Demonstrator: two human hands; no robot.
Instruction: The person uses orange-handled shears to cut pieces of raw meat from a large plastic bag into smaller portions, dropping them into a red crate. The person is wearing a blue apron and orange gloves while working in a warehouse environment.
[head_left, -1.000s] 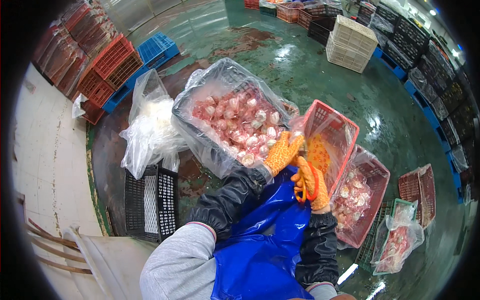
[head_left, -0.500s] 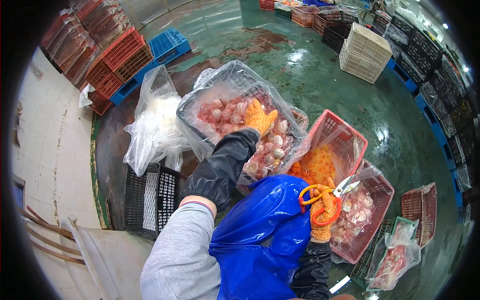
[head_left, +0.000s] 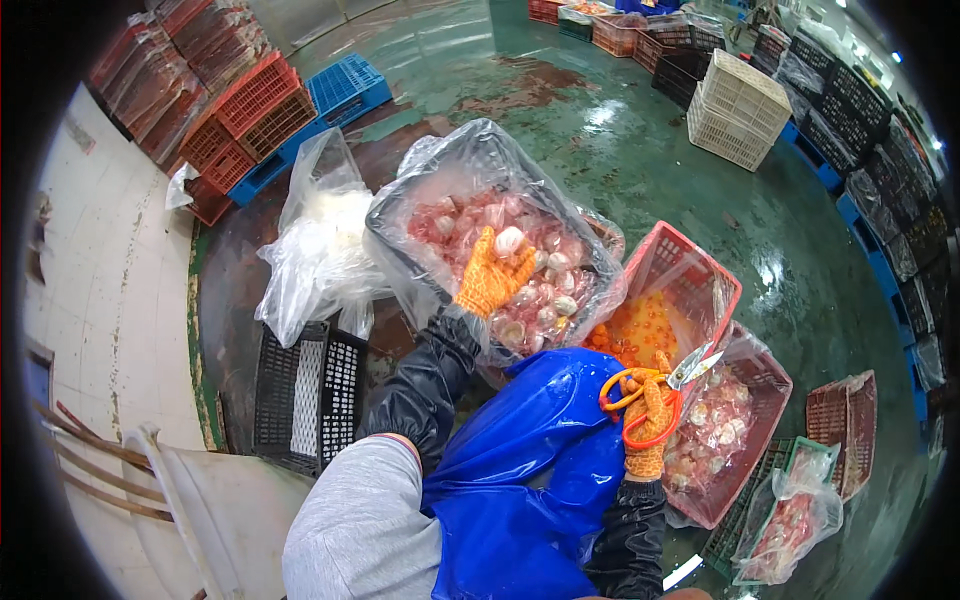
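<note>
My left hand [head_left: 490, 277], in an orange textured glove, is over a dark crate [head_left: 400, 195] lined with clear plastic. Its fingers curl round a whitish egg-like lump [head_left: 508, 240]. Reddish, wet, tissue-like pieces [head_left: 440, 222] and more pale round lumps lie in the crate around it. My right hand [head_left: 650, 420], gloved alike, is closed on scissors with orange handles [head_left: 640, 445]; their metal blades [head_left: 697, 368] point up to the right and stand apart. Beside that hand is a red crate [head_left: 770, 395] holding similar pale and reddish pieces.
Orange yolk-like balls [head_left: 640, 325] lie in liquid in another red crate [head_left: 725, 275]. Clear plastic bags [head_left: 320, 250] and a black crate [head_left: 285, 400] are on the left. Stacked crates [head_left: 740, 105] stand farther off on the wet green floor [head_left: 560, 120]. A blue apron [head_left: 540, 470] covers my lap.
My left hand has drawn back toward me and to the left, and a pale egg-like lump now shows between its fingers. My right hand keeps the scissors in nearly the same place.
</note>
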